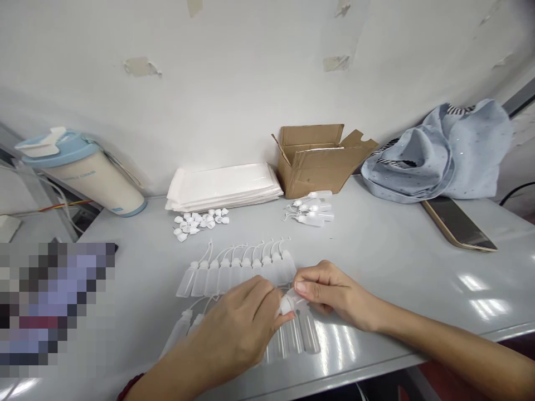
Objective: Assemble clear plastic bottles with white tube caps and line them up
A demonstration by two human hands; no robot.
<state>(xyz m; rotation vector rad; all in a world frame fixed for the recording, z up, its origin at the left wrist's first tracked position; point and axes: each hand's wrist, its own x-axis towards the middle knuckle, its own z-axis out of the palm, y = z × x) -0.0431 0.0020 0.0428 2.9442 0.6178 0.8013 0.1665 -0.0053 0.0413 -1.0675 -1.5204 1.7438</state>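
Note:
A small translucent plastic squeeze bottle [289, 304] is held between my two hands over the table. My right hand [332, 292] is closed on the bottle's body. My left hand [246, 314] is closed around its white top end; the fingertips there are partly hidden. Behind my hands lies a row of similar bottles [223, 278], with thin curved tails at their tops. Nearer me is a second row of bottles [309, 334], partly covered by my left hand and forearm.
A pile of small white caps [194, 221] lies beyond the rows, before stacked white envelopes [225, 184]. More bottles [311, 219] lie near an open cardboard box [321, 172]. A blue cloth bag [438, 150] and phone [457, 223] are right; a tumbler [92, 178] stands left.

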